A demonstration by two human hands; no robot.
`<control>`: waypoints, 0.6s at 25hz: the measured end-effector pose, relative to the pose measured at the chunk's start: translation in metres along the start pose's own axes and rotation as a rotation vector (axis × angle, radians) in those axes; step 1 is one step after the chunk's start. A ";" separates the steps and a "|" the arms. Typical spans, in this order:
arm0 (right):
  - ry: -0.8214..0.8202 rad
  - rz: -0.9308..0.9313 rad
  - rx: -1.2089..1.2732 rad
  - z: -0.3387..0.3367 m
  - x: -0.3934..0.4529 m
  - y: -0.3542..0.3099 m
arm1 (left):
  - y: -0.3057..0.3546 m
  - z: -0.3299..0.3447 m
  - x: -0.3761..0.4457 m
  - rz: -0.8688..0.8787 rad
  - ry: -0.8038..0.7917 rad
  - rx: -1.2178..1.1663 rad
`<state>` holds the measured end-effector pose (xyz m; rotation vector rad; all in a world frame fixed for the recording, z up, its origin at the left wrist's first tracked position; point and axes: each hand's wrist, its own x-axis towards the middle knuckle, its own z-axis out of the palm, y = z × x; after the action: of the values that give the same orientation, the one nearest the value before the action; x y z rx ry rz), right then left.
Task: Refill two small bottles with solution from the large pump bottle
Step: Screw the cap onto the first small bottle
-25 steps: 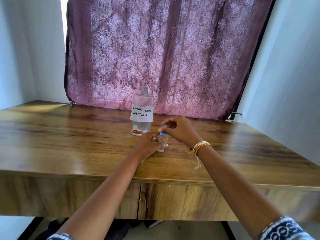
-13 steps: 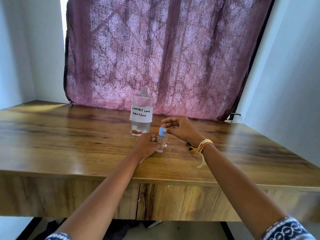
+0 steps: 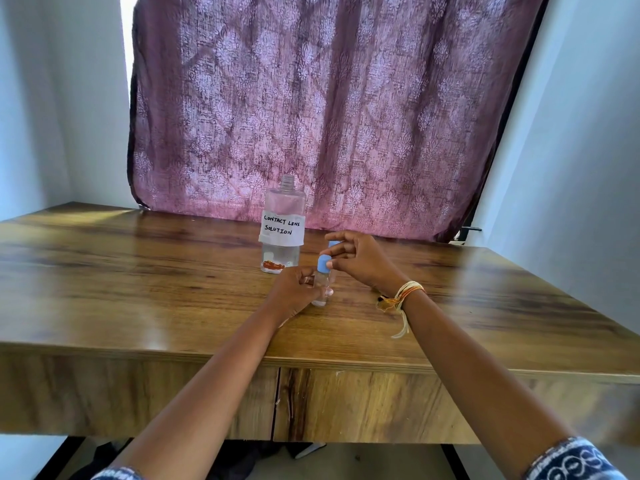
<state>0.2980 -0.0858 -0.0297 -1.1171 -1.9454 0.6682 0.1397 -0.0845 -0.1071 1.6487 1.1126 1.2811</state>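
Note:
The large clear bottle [image 3: 282,223], labelled "contact lens solution", stands on the wooden table [image 3: 138,278] with its neck uncapped and a little liquid at the bottom. Just in front of it, my left hand [image 3: 294,294] grips the body of a small clear bottle [image 3: 322,284] that stands upright with its blue cap [image 3: 323,263] on. My right hand [image 3: 362,261] hovers to the right of that cap, fingers loosely curled, fingertips at the cap's side. A second blue cap [image 3: 333,243] peeks out behind my right fingers; the rest of that bottle is hidden.
A purple patterned curtain [image 3: 329,116] hangs behind the table's far edge. White walls close in on the left and right. A drawer front [image 3: 363,403] runs below the table's near edge.
My right hand has lifted off the top of the blue cap and shifted right, so the cap now shows fully. My left hand still holds the small bottle in place.

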 end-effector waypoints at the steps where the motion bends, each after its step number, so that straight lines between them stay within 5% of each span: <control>1: 0.007 0.005 0.003 0.001 0.000 0.000 | 0.000 0.000 0.000 -0.001 0.000 -0.001; 10: 0.063 0.012 0.020 0.004 0.000 0.005 | 0.001 -0.001 -0.001 0.023 -0.026 -0.004; 15: -0.071 0.009 0.033 0.005 0.001 0.003 | 0.003 -0.001 -0.002 0.015 -0.015 -0.013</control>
<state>0.2951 -0.0842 -0.0340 -1.0955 -1.9825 0.7511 0.1394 -0.0870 -0.1053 1.6575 1.0823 1.2812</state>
